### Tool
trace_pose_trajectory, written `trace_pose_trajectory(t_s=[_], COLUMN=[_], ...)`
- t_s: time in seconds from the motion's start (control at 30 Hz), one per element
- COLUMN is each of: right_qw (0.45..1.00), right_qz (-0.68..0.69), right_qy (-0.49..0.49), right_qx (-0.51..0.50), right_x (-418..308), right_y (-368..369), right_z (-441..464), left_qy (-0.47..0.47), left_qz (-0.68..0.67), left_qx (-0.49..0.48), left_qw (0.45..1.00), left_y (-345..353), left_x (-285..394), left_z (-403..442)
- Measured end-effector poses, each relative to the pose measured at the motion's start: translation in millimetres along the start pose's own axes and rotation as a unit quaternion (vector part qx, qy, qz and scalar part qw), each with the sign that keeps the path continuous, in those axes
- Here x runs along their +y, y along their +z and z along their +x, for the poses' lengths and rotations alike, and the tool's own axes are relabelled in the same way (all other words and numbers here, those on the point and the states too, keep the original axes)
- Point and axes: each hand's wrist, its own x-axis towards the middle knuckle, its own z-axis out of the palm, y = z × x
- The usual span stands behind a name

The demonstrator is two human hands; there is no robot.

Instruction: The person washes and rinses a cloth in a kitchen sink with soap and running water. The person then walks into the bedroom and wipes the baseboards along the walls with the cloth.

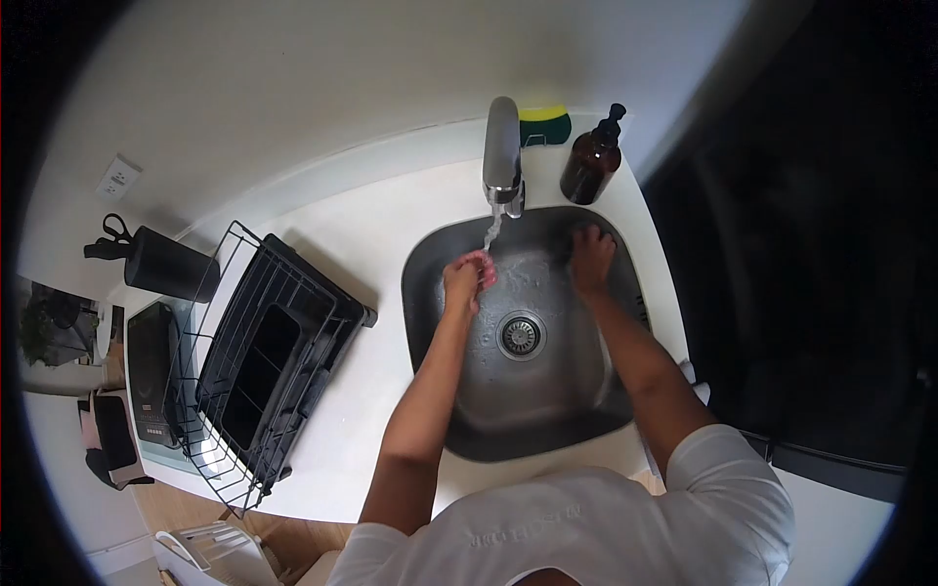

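Water runs from the chrome faucet point(502, 146) in a thin stream point(493, 230) onto my left hand point(467, 278). That hand is over the left part of the steel sink point(528, 410), its fingers curled inward. A small reddish patch shows at the fingers; I cannot tell whether it is a held thing. My right hand point(592, 259) is inside the sink near its back right corner, fingers apart and close to the wall, with nothing visible in them. Between the hands and nearer to me lies the round drain strainer point(521, 336). Wet streaks mark the sink floor.
Behind the sink are a yellow and green sponge point(545, 127) in a wire holder and a brown pump bottle point(592, 161). Left on the counter point(362, 391) stands a black dish rack point(283, 352), beside a dark utensil holder point(171, 264) with scissors. A black appliance point(151, 376) sits farther left.
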Motion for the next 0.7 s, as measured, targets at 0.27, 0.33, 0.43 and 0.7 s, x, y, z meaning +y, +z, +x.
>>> trace_pose_trajectory(t_s=[0.27, 0.33, 0.43, 0.7], right_qw=[0.969, 0.953, 0.873, 0.557], right_qz=[0.141, 0.194, 0.216, 0.17], right_qy=[-0.045, -0.167, -0.411, -0.683], right_qx=[-0.197, -0.165, -0.15, -0.441], right_x=[-76, -114, -131, 2], right_y=[32, 50, 32, -1], right_z=[-52, -76, -123, -168], left_qy=[0.004, 0.005, -0.029, 0.022], left_qz=[0.022, 0.092, 0.017, 0.022], left_qx=[-0.07, -0.069, -0.068, -0.001], left_qw=[0.997, 0.993, 0.997, 1.0], left_y=[11, 20, 15, 22], left_x=[-18, -8, -10, -29], left_z=[60, 46, 46, 43])
